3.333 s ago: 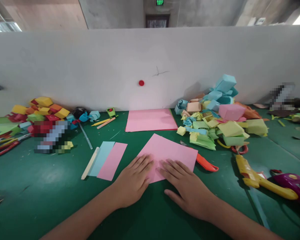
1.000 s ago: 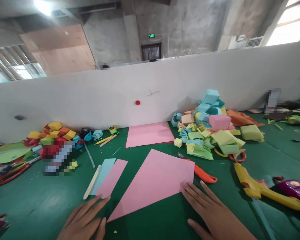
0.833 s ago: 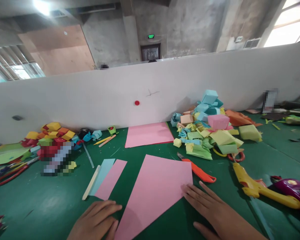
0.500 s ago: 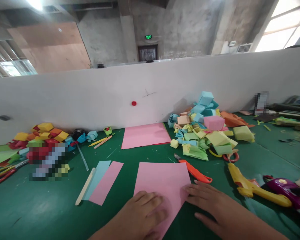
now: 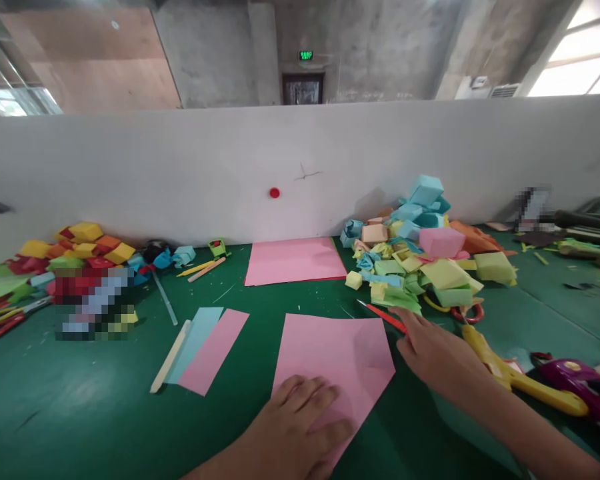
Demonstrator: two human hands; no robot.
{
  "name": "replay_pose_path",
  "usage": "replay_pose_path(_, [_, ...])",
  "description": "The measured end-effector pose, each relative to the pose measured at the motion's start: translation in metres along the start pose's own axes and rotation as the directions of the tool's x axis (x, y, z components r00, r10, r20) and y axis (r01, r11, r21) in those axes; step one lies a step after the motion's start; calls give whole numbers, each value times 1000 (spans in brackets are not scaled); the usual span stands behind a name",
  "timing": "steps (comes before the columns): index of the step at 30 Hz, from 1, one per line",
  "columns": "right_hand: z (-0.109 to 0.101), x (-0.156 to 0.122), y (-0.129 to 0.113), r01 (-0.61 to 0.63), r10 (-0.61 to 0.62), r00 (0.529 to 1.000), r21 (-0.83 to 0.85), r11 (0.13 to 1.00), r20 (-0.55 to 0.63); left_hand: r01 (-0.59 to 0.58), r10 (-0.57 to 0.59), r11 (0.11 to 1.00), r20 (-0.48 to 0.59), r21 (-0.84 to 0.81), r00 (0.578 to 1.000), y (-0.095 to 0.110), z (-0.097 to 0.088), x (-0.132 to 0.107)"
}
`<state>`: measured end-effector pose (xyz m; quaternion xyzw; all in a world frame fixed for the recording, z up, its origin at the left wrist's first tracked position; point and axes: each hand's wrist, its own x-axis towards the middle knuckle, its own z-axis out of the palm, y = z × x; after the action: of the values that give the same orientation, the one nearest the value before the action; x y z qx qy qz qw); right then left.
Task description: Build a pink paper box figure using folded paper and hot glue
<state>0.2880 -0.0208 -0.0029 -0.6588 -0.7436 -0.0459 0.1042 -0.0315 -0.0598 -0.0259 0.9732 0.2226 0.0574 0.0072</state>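
Note:
A pink sheet of paper [image 5: 337, 353] lies on the green table in front of me, a corner pointing right. My left hand [image 5: 305, 417] rests on its lower part, fingers spread and palm down. Beyond the sheet's right edge, my right hand [image 5: 423, 340] has its fingers closed round an orange utility knife [image 5: 387, 317]. The knife's blade points to the upper left, above the sheet's top right corner, and the hand hides most of its handle. Left of the sheet lie a pink strip [image 5: 215, 353], a light blue strip [image 5: 195, 343] and a wooden stick [image 5: 171, 357].
More pink paper [image 5: 295, 261] lies against the white partition [image 5: 205, 173]. Folded paper boxes and scraps [image 5: 400, 267] are heaped at the back right, with other paper blocks [image 5: 85, 250] at the back left. A yellow glue gun [image 5: 525, 383] lies right of my right forearm.
My right hand has left the pink sheet's right edge, moved up and taken hold of the orange utility knife, which it has turned. My left hand stays on the sheet. The view has tilted down slightly.

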Motion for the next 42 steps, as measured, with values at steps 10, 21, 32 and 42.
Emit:
replay_pose_path(10, [-14,-6,-45,201,-337,936,637,744,98,39,-39,997,-4,-59,999,9,-12,-2])
replay_pose_path(21, [12,9,-70,127,-348,925,736,665,155,57,-52,992,50,-112,997,9,-16,-1])
replay_pose_path(32, [8,7,-73,191,-435,878,687,702,201,98,-86,987,95,-131,992,14,-18,2])
replay_pose_path(42, [8,9,-73,211,-450,870,674,708,201,121,-106,987,144,-106,984,17,-16,1])
